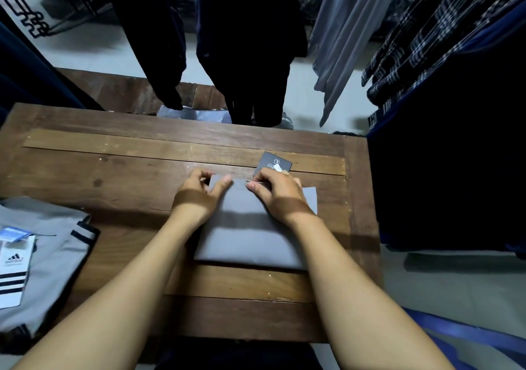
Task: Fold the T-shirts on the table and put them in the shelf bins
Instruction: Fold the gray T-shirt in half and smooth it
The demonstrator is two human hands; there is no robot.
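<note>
In the head view, a folded grey T-shirt (250,227) lies flat in the middle of the wooden table (113,170), directly in front of the person and between the two forearms. Both hands are at its far edge. The left hand (199,193) has its fingers curled at the far left corner with the thumb lying on top of the cloth, so it seems to pinch that edge. The right hand (279,190) is curled over the far right part, thumb and forefinger nipping the fabric near the collar. A dark hang tag (274,164) lies on the table just past the right hand's fingers, touching or nearly touching the shirt's far edge.

The shirt reaches from the hands back towards the person, its near edge lying straight across the table. A strip of cloth sticks out to the right from under the right hand. Any further fold would likely bring the gripped far edge towards the person, and both hands are equally placed for it.

A second, light grey T-shirt with dark stripes (51,227) lies unfolded at the table's left edge, a white Adidas tag (14,267) on it. No shelf bins are in sight.
</note>
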